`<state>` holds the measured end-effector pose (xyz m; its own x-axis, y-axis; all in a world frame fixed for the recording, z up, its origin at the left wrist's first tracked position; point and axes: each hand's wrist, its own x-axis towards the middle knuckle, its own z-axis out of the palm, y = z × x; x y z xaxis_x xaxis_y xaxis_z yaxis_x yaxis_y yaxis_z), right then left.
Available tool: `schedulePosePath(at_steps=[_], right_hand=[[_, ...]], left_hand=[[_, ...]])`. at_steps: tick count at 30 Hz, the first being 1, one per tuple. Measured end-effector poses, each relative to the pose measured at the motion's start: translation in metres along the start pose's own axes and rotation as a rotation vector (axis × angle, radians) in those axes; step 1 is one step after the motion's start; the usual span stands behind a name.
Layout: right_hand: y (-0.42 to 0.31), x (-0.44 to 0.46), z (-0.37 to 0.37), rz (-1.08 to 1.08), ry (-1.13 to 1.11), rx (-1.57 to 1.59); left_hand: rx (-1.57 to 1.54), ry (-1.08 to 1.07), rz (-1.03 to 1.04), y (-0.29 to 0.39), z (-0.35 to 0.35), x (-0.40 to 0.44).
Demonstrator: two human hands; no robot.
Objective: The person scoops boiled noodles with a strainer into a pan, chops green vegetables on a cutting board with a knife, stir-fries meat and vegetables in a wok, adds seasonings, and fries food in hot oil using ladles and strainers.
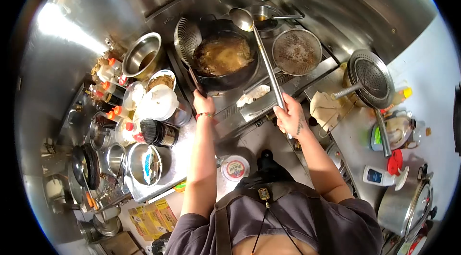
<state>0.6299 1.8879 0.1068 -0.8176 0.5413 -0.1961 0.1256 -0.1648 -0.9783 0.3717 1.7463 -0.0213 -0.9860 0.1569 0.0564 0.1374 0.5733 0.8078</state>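
Note:
My left hand (204,103) is closed round the handle of a perforated skimmer (186,40), whose round head is tilted up at the left rim of a black wok (229,83). Brown liquid with food in it (224,55) fills the bottom of the wok. My right hand (290,116) grips the long metal handle of a ladle (241,18). The ladle's bowl is above the back right of the wok; I cannot tell whether it touches the rim. A crumpled white cloth (253,95) lies on the stove front between my hands.
Right of the wok is a round pan (297,52) with brown contents; behind it stands a small saucepan (261,14). Strainers (370,75) rest on a pot at right. A metal bowl (142,55), bottles and tubs (161,101) crowd the left counter.

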Motion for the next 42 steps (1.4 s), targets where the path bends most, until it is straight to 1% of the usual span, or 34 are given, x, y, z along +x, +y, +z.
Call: schedulePosePath(at_steps=[2,3,4,6,7,8,9,10,12,13,14,16,17,18,20,21,22,23,25,28,29,30,31,33,34,36,38,40,41,42], right_hand=[[0.002,0.022,-0.004,0.006,-0.018,-0.022],[0.006,0.034,-0.006,-0.001,-0.014,-0.095],[0.009,0.046,-0.007,-0.011,-0.01,-0.167],[0.011,0.067,-0.005,-0.005,-0.018,-0.171],[0.016,0.077,-0.005,0.005,-0.037,-0.239],[0.015,0.084,-0.002,0.017,-0.056,-0.309],[0.013,0.089,0.0,0.038,-0.071,-0.306],[0.012,0.096,0.004,0.066,-0.08,-0.341],[0.018,0.111,0.013,0.095,-0.104,-0.325],[0.017,0.116,0.016,0.145,-0.128,-0.359],[0.018,0.12,0.022,0.185,-0.139,-0.326],[0.022,0.126,0.033,0.24,-0.168,-0.187],[0.022,0.126,0.042,0.267,-0.144,-0.072],[0.021,0.125,0.047,0.263,-0.157,-0.066],[0.018,0.126,0.058,0.256,-0.181,0.071],[0.015,0.126,0.063,0.254,-0.184,0.077],[0.012,0.126,0.067,0.28,-0.2,0.169],[0.008,0.126,0.07,0.305,-0.216,0.261],[0.002,0.125,0.076,0.296,-0.231,0.302],[-0.008,0.125,0.076,0.301,-0.242,0.388],[-0.011,0.127,0.074,0.297,-0.256,0.431],[-0.013,0.13,0.072,0.293,-0.269,0.474],[-0.011,0.137,0.067,0.298,-0.319,0.582],[-0.011,0.142,0.058,0.297,-0.315,0.604],[-0.012,0.144,0.053,0.299,-0.307,0.623],[-0.015,0.147,0.042,0.297,-0.284,0.642],[-0.018,0.152,0.03,0.308,-0.264,0.634],[-0.021,0.157,0.019,0.298,-0.233,0.635],[-0.023,0.159,0.013,0.293,-0.223,0.62],[-0.024,0.159,0.007,0.287,-0.214,0.604]], left_hand=[[-0.227,-0.081,-0.1,0.014,0.007,-0.007],[-0.465,-0.161,-0.275,0.054,-0.01,-0.027],[-0.564,-0.197,-0.345,0.06,-0.011,-0.031],[-0.815,-0.257,-0.475,0.067,-0.014,-0.036],[-0.812,-0.253,-0.475,0.07,-0.014,-0.037],[-0.944,-0.24,-0.514,0.072,-0.014,-0.038],[-1.075,-0.228,-0.554,0.073,-0.015,-0.04],[-1.073,-0.227,-0.56,0.075,-0.016,-0.041],[-1.282,-0.232,-0.557,0.079,-0.017,-0.037],[-1.324,-0.274,-0.564,0.067,-0.013,-0.029],[-1.323,-0.272,-0.571,0.066,-0.015,-0.026],[-1.421,-0.318,-0.584,0.065,-0.017,-0.023],[-1.419,-0.307,-0.579,0.068,-0.02,-0.023],[-1.417,-0.308,-0.58,0.069,-0.023,-0.023],[-1.449,-0.338,-0.529,0.073,-0.033,-0.023],[-1.472,-0.35,-0.538,0.076,-0.041,-0.023],[-1.466,-0.349,-0.534,0.08,-0.048,-0.024],[-1.405,-0.329,-0.507,0.085,-0.054,-0.024],[-1.3,-0.286,-0.443,0.095,-0.063,-0.024],[-1.238,-0.271,-0.387,0.109,-0.071,-0.021],[-1.254,-0.303,-0.392,0.116,-0.074,-0.02],[-1.21,-0.285,-0.351,0.124,-0.073,-0.02],[-1.205,-0.295,-0.346,0.132,-0.073,-0.021],[-1.188,-0.311,-0.331,0.139,-0.064,-0.016],[-1.126,-0.299,-0.275,0.143,-0.058,-0.015],[-1.028,-0.319,-0.23,0.151,-0.044,-0.012],[-0.976,-0.278,-0.235,0.161,-0.025,-0.014],[-0.995,-0.305,-0.237,0.17,-0.012,-0.015],[-1.035,-0.304,-0.272,0.177,-0.006,-0.017],[-1.026,-0.306,-0.256,0.178,0.002,-0.015]])
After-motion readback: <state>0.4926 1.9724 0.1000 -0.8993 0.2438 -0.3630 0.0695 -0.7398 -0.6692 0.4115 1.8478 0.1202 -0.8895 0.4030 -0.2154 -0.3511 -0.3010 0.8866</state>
